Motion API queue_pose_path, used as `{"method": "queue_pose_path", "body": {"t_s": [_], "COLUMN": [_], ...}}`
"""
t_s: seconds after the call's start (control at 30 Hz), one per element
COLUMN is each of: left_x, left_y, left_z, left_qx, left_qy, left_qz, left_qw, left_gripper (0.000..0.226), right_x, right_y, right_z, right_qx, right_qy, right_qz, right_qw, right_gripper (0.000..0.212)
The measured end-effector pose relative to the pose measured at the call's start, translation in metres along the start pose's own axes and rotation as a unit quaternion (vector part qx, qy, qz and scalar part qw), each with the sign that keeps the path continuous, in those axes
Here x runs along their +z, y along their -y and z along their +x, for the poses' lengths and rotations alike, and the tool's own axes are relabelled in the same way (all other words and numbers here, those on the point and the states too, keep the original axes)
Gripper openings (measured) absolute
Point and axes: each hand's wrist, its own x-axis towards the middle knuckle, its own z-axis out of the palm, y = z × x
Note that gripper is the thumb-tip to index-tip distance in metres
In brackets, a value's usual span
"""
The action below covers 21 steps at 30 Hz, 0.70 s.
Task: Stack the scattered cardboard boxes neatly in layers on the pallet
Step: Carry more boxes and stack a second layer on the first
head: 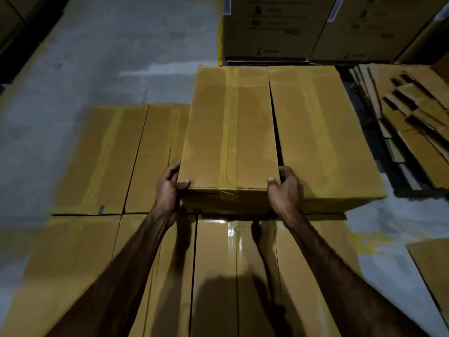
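Both forearms extend forward and slightly inward from the bottom edge of the head view, bare to the elbow. The left hand point(170, 188) clasps the near left corner of a long cardboard box point(230, 132), thumb lying across the top face and fingers curled round the left side. The right hand point(285, 188) mirrors it at the near right corner, thumb on top and fingers wrapped into the narrow dark gap beside the neighbouring box point(320, 137). Both hands are thus closed on the same box, one at each near corner.

The held box sits in an upper layer, lengthwise away from the person, just beside its neighbour and parallel to it. Whether its underside rests fully on the layer below cannot be told. The lower layer of boxes point(102, 161) spreads to the left and toward the person (its nearest boxes point(218, 276) lie under the forearms). The pallet itself is hidden beneath the boxes.

All boxes are plain brown corrugated card, rectangular with crisp edges, each sealed lengthwise by a strip of translucent tape point(230, 117) that shows a glossy highlight on a near box. The floor point(97, 57) is grey, matt and mottled. Flattened cardboard sheets point(413, 113) lie fanned at the right, and larger printed cartons point(279, 27) stand at the far side.
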Motion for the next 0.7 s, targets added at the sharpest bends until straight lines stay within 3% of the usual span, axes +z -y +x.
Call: {"method": "queue_pose_path", "body": {"t_s": [0.27, 0.4, 0.47, 0.7], "left_x": [-0.005, -0.003, -0.003, 0.004], "left_y": [0.024, 0.026, 0.031, 0.056], "left_z": [0.005, 0.005, 0.004, 0.001], "left_qx": [-0.003, 0.014, 0.013, 0.031], "left_qy": [-0.008, -0.016, -0.023, -0.073], "left_qz": [0.081, 0.103, 0.108, 0.116], "left_qw": [0.997, 0.994, 0.994, 0.990], "left_gripper": [0.077, 0.076, 0.070, 0.045], "right_x": [-0.010, -0.040, -0.056, -0.072], "right_y": [-0.019, -0.033, -0.049, -0.087], "right_z": [0.013, 0.021, 0.024, 0.015], "right_qx": [-0.052, -0.145, -0.194, -0.295], "right_qy": [0.088, 0.038, 0.009, 0.058], "right_qz": [-0.156, -0.146, -0.214, -0.357], "right_qw": [0.982, 0.978, 0.957, 0.884], "right_gripper": [0.033, 0.025, 0.025, 0.049]}}
